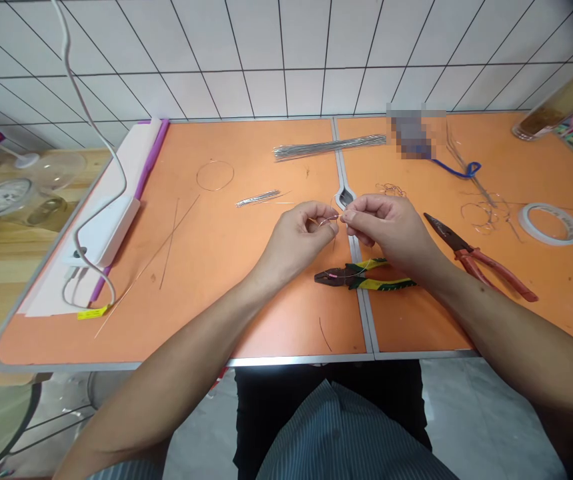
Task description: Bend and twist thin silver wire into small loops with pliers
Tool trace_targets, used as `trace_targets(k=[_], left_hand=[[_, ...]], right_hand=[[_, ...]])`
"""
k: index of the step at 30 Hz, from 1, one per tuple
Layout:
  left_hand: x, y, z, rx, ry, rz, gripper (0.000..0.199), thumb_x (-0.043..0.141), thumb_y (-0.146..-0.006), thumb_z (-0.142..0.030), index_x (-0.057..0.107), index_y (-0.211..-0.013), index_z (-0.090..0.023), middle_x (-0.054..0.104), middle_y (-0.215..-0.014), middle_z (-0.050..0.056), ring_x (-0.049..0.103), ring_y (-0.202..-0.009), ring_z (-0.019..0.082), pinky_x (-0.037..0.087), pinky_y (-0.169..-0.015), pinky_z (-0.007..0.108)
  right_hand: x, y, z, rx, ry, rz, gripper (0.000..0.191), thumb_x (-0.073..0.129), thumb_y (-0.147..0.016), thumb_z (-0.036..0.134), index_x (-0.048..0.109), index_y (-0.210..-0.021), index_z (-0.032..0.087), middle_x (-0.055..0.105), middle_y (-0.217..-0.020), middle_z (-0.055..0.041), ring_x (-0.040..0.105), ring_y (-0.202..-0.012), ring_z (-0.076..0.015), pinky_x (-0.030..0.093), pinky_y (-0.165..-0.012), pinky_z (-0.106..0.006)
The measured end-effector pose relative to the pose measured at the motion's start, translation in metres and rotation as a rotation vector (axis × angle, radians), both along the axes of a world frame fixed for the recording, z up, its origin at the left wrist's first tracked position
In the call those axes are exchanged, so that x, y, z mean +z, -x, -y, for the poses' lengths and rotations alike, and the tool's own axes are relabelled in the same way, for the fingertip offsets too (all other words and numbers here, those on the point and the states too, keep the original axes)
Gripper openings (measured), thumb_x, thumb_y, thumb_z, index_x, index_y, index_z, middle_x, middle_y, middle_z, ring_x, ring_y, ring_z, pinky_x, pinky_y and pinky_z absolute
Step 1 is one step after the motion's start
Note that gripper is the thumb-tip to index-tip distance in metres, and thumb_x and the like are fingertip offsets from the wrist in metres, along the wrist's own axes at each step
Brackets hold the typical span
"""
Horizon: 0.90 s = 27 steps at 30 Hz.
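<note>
Right now, left hand [293,239] and right hand [389,230] both clenched in tight pinch on thin copper-coloured wire [329,220], thumbs against fingertips, hands almost touching. Wire held in air above seam of orange table [216,300], near its middle. Yellow-and-black combination pliers [351,277] lying just below hands, untouched. Red-handled pliers [481,260] right of right hand, also untouched. Further right, wire loops [479,217] and tape roll [549,224]. Bundle of straight metal rods [329,148] on table beyond hands.
</note>
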State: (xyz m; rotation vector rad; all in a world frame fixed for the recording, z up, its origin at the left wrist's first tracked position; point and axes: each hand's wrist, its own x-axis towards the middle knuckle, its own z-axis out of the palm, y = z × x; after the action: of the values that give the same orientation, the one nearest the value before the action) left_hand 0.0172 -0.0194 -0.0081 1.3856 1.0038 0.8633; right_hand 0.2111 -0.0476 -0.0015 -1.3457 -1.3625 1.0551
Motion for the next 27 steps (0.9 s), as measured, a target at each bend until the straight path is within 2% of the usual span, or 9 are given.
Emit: trace_targets(k=[3, 7, 13, 17, 21, 24, 27], left_hand=[[-0.004, -0.001, -0.001, -0.026, 0.036, 0.032, 0.005, 0.076, -0.092, -0.02, 0.08, -0.092, -0.017, 0.073, -0.089, 0.002, 0.059, -0.077, 0.013, 0.046, -0.069, 0.026], [-0.009, -0.001, -0.003, -0.054, 0.09, 0.095, 0.011, 0.079, -0.09, -0.027, 0.077, -0.083, -0.018, 0.07, -0.084, 0.001, 0.056, -0.074, 0.012, 0.045, -0.066, 0.025], [-0.008, 0.0, -0.003, -0.097, 0.189, 0.143, 0.012, 0.076, -0.083, -0.022, 0.071, -0.074, -0.018, 0.065, -0.078, 0.0, 0.05, -0.066, 0.01, 0.043, -0.065, 0.025], [-0.008, 0.0, -0.005, -0.103, 0.207, 0.165, 0.017, 0.077, -0.086, -0.027, 0.07, -0.074, -0.018, 0.063, -0.074, 0.0, 0.052, -0.064, 0.01, 0.041, -0.063, 0.026], [-0.009, -0.001, -0.003, -0.034, 0.192, 0.147, 0.011, 0.076, -0.081, -0.018, 0.066, -0.077, -0.02, 0.065, -0.076, 0.0, 0.055, -0.066, 0.011, 0.043, -0.064, 0.026], [-0.01, -0.002, -0.001, 0.051, 0.129, 0.109, 0.021, 0.081, -0.079, -0.016, 0.063, -0.087, -0.022, 0.062, -0.076, -0.003, 0.054, -0.066, 0.012, 0.043, -0.064, 0.027], [-0.012, -0.004, 0.0, 0.047, 0.088, 0.1, 0.027, 0.086, -0.08, -0.021, 0.067, -0.099, -0.022, 0.063, -0.078, -0.004, 0.054, -0.069, 0.012, 0.043, -0.065, 0.027]], right_hand=[[-0.001, 0.001, -0.001, 0.009, -0.008, -0.021, 0.021, 0.084, -0.089, 0.035, 0.072, -0.076, 0.023, 0.066, -0.071, 0.0006, 0.047, -0.059, -0.0121, 0.037, -0.057, -0.031], [-0.002, 0.002, -0.001, 0.015, -0.007, -0.045, 0.018, 0.082, -0.088, 0.032, 0.072, -0.076, 0.023, 0.067, -0.074, 0.0006, 0.048, -0.06, -0.0118, 0.039, -0.058, -0.031], [-0.003, 0.002, -0.001, 0.04, -0.018, -0.024, 0.019, 0.083, -0.09, 0.034, 0.072, -0.078, 0.023, 0.065, -0.073, 0.0015, 0.048, -0.061, -0.0123, 0.038, -0.058, -0.031], [-0.004, 0.003, -0.001, 0.038, -0.029, -0.017, 0.017, 0.08, -0.091, 0.03, 0.072, -0.077, 0.022, 0.063, -0.071, 0.0022, 0.049, -0.061, -0.012, 0.038, -0.059, -0.031], [-0.002, 0.005, 0.001, 0.019, -0.022, -0.041, 0.015, 0.077, -0.092, 0.026, 0.073, -0.078, 0.022, 0.067, -0.074, 0.0011, 0.049, -0.061, -0.0113, 0.039, -0.059, -0.03], [0.0, 0.005, 0.001, 0.013, -0.016, -0.058, 0.015, 0.077, -0.092, 0.024, 0.073, -0.078, 0.022, 0.067, -0.074, 0.001, 0.049, -0.06, -0.011, 0.039, -0.059, -0.03], [0.0, 0.006, 0.001, 0.017, -0.014, -0.076, 0.016, 0.077, -0.092, 0.023, 0.073, -0.077, 0.022, 0.066, -0.073, 0.0011, 0.048, -0.06, -0.0108, 0.038, -0.059, -0.029]])
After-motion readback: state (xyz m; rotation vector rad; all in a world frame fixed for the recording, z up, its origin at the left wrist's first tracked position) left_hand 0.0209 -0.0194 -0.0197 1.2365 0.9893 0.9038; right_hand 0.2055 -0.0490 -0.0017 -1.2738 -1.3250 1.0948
